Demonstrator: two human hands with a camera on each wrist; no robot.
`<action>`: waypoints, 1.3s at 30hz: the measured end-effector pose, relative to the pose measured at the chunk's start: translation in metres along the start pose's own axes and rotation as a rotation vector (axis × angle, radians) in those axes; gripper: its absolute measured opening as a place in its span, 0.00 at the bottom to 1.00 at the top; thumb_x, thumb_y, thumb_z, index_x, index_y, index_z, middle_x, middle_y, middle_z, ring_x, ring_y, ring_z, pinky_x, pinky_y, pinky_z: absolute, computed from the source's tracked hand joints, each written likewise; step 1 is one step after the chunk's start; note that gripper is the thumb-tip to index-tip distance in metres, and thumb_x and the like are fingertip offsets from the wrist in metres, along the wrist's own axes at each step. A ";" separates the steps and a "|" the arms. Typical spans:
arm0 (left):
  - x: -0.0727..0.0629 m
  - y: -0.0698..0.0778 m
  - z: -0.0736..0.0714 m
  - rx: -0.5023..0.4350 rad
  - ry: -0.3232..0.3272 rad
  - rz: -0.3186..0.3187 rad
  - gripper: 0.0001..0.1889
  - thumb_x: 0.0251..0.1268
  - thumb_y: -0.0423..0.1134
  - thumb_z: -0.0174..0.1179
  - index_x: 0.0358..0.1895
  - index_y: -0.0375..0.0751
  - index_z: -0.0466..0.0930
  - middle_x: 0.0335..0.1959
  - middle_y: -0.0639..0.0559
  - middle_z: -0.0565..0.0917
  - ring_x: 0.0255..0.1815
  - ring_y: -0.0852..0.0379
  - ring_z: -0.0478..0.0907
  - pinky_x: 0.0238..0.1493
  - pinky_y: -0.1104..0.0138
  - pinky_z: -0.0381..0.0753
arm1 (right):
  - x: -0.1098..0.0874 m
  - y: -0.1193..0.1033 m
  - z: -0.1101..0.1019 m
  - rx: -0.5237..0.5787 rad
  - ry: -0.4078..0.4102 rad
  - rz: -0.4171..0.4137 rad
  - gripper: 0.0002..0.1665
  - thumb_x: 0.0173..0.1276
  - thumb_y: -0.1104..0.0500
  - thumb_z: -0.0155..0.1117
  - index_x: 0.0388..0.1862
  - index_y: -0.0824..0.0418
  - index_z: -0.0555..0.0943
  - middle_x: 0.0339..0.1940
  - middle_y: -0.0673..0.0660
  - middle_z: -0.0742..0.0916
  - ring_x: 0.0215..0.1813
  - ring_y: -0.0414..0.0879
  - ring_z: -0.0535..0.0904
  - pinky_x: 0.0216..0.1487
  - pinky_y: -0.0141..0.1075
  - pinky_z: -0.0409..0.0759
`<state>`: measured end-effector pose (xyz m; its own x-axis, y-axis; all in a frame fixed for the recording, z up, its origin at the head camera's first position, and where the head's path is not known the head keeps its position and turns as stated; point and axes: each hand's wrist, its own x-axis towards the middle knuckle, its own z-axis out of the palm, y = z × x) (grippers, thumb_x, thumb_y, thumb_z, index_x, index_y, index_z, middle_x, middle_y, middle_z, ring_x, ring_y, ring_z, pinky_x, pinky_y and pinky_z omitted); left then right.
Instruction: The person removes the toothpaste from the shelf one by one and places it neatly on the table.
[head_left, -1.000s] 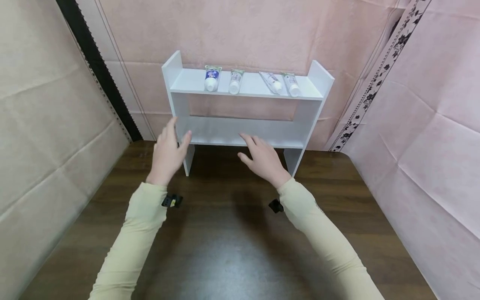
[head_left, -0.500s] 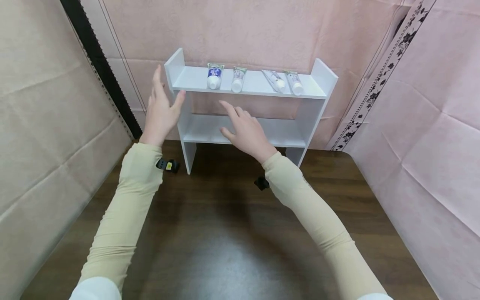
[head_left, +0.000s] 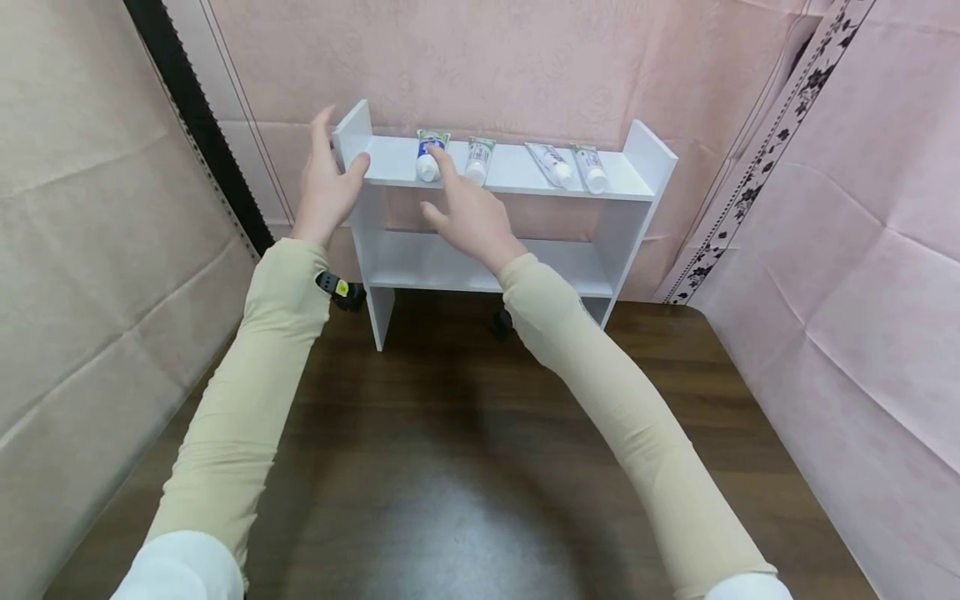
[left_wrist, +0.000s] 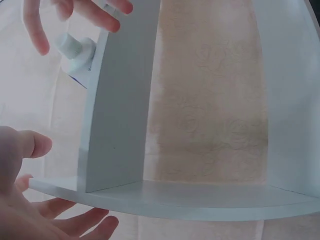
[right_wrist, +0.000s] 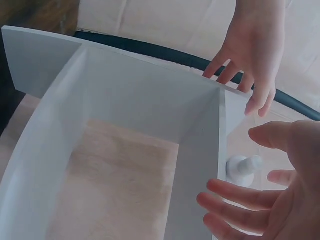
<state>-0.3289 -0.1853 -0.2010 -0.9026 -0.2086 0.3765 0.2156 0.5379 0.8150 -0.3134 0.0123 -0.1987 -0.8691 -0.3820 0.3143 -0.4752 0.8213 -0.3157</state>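
A white two-tier shelf bears several squeeze tubes on its top board. At the left lies a blue-and-white tube. Beside it is a pale tube, and farther right are a slanted white tube and another pale tube. My left hand is at the shelf's left side panel, thumb spread, fingers along the panel's outer face. My right hand reaches before the top board with fingers extended, its index fingertip overlapping the blue-and-white tube. In the right wrist view, that tube's white cap shows between thumb and fingers.
The shelf stands at the back of a dark wooden table. Pink cloth hangs right behind it. More cloth walls the left side and right side.
Both hands have moved forward and up to the shelf. The left hand has come to the left side panel; the right has moved leftward to the blue-and-white tube. The tubes stay on the board.
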 end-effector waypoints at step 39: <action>0.011 -0.020 0.005 -0.022 -0.040 -0.029 0.32 0.73 0.43 0.46 0.71 0.78 0.45 0.77 0.48 0.57 0.72 0.46 0.64 0.65 0.46 0.68 | 0.010 -0.013 0.028 -0.084 0.251 0.071 0.29 0.72 0.38 0.49 0.68 0.45 0.62 0.35 0.56 0.84 0.29 0.49 0.78 0.28 0.41 0.72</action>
<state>-0.3451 -0.1943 -0.2153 -0.9227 -0.1908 0.3350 0.1968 0.5141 0.8349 -0.3202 -0.0143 -0.2163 -0.8332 -0.2140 0.5098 -0.3923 0.8786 -0.2724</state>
